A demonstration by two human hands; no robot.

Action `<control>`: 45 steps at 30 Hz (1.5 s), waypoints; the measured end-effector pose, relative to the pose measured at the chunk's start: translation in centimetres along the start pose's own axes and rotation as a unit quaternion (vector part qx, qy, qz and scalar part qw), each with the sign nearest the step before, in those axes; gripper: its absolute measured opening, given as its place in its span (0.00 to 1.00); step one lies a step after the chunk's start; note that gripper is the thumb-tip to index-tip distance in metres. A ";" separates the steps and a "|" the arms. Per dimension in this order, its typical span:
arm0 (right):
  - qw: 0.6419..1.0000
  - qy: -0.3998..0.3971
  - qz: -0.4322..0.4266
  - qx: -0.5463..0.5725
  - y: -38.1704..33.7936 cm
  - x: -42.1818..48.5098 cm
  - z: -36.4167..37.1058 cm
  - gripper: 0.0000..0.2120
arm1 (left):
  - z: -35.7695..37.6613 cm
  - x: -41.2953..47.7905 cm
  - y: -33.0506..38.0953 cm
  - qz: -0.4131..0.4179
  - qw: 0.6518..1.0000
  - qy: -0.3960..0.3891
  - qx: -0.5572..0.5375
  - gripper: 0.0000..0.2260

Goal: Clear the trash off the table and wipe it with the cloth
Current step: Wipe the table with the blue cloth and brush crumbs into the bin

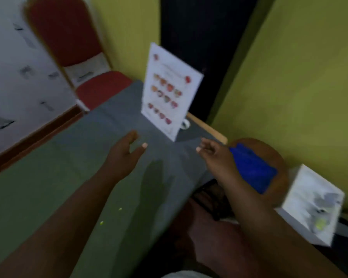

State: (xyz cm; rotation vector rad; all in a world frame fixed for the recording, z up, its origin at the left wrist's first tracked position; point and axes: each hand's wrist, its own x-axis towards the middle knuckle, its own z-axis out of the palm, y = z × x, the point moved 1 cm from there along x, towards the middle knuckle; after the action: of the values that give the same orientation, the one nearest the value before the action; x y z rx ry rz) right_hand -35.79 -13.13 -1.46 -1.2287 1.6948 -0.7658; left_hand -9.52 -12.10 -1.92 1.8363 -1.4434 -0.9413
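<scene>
The picture is blurred by motion. A grey-green table (48, 177) runs from the lower left to the middle. My left hand (125, 153) hovers over it with fingers spread and nothing in it. My right hand (215, 155) is at the table's right edge, fingers loosely curled, holding nothing. A blue cloth (253, 169) lies on a round wooden stool (277, 157) just right of my right hand. Two small yellow-green crumbs (120, 209) lie on the table near my left forearm. A white bin (311, 205) with crumpled trash inside stands at the right.
A white menu card (170, 91) stands upright at the table's far end, with a small white object (185, 123) behind it. A red chair (84, 63) is beyond the table at the left. Yellow walls and a dark gap close off the back.
</scene>
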 end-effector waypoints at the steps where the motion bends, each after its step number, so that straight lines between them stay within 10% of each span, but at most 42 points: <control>1: 1.000 0.015 0.018 0.005 1.4 0.0 -2.2 0.18 | 2.6 0.6 1.4 0.007 1.000 -0.024 -0.009 0.26; 14: 0.931 0.177 0.311 0.066 21.5 3.8 -18.1 0.09 | 32.3 4.6 8.9 -0.068 0.928 -0.363 0.055 0.26; 24: 0.934 0.154 0.304 0.109 25.6 8.5 -16.8 0.18 | 38.6 7.5 5.1 -0.057 0.939 -0.309 0.141 0.33; 29: 0.936 0.141 0.291 0.140 24.1 8.2 -16.3 0.05 | 39.3 7.0 5.9 -0.080 0.924 -0.312 0.208 0.25; 37: 0.865 0.011 0.184 0.467 17.2 5.9 -15.7 0.13 | 36.6 5.0 5.5 -0.228 0.922 -0.308 -0.050 0.27; 45: 0.837 -0.104 0.148 0.517 9.1 4.2 -10.8 0.20 | 27.2 3.1 3.7 -0.335 0.732 -0.308 -0.507 0.24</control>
State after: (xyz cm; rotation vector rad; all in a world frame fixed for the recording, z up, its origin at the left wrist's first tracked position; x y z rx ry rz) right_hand -49.82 -14.31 -5.97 -0.2579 0.9623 -1.0842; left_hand -33.59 -16.93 -14.55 1.1365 -0.2145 -2.2779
